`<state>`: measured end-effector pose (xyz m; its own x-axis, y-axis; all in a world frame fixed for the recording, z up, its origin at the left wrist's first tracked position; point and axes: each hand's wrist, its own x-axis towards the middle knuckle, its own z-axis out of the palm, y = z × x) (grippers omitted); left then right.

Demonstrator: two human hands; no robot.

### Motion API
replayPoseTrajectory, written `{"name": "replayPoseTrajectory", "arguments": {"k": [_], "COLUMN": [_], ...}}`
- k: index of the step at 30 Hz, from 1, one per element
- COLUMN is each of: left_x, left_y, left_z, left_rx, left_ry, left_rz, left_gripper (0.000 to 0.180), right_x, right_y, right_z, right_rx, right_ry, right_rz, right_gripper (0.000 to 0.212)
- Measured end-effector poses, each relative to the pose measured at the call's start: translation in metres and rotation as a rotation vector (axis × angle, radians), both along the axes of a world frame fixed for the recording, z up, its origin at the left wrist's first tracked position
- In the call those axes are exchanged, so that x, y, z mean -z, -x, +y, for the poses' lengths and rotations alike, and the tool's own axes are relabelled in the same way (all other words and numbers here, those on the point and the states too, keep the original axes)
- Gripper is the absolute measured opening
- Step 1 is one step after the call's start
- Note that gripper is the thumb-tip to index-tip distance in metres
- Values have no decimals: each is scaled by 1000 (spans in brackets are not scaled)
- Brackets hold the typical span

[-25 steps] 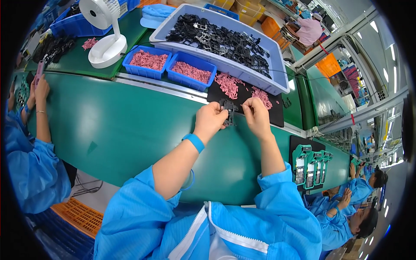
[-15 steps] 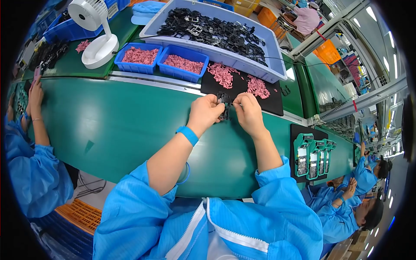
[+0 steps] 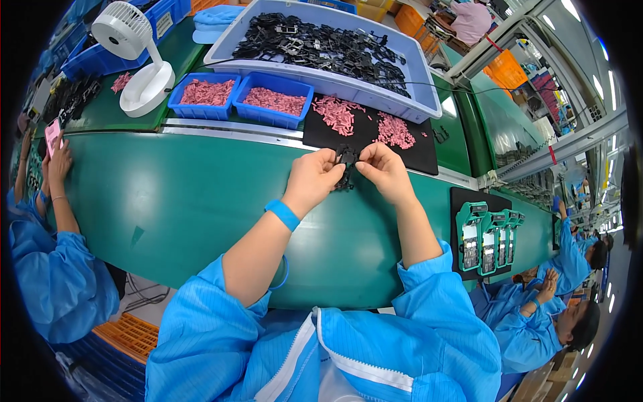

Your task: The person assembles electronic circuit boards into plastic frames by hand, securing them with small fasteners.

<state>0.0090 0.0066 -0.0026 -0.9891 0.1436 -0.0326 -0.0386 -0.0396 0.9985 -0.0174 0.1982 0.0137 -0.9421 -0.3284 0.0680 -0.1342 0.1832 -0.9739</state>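
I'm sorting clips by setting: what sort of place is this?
Likely an assembly factory: a pale-blue plastic tub of black parts, blue rectangular plastic bins of pink pieces, people in blue jackets.

Left hand (image 3: 311, 177) with thumb and fingers (image 3: 327, 157) pinched, right hand (image 3: 387, 173) just beside those fingers, its thumb and fingertips bent inward, left forearm (image 3: 258, 249) slanted below-left of the fingers, right forearm (image 3: 416, 226) steeper, below-right.
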Motion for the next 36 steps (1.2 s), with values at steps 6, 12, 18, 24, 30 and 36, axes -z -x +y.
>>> {"name": "replayPoseTrajectory", "arguments": {"k": [6,12,18,24,30,36], "left_x": [-2,1,-4,1,0,2], "left_y": [-2,-3,-2,-2,3,4], "left_z": [-1,-1,0,0,-1,-5], "left_rx": [3,-15,-4,-5,-62,-105], "left_ry": [-9,-92,-65,-93,-176,-231], "left_rz": [31,-5,-1,-20,-103,-149], "left_gripper": [14,14,14,13,9,9], "right_x": [-6,-9,-8,-6,-7,0], "right_y": [0,1,1,5,39,42], "right_z": [1,2,2,4,58,44], "right_rx": [-5,-44,4,-15,330,384], "right_ry": [235,232,250,240,-119,-680], "right_rz": [-171,-253,-215,-203,-2,410], "right_gripper": [21,23,23,22,9,7]}}
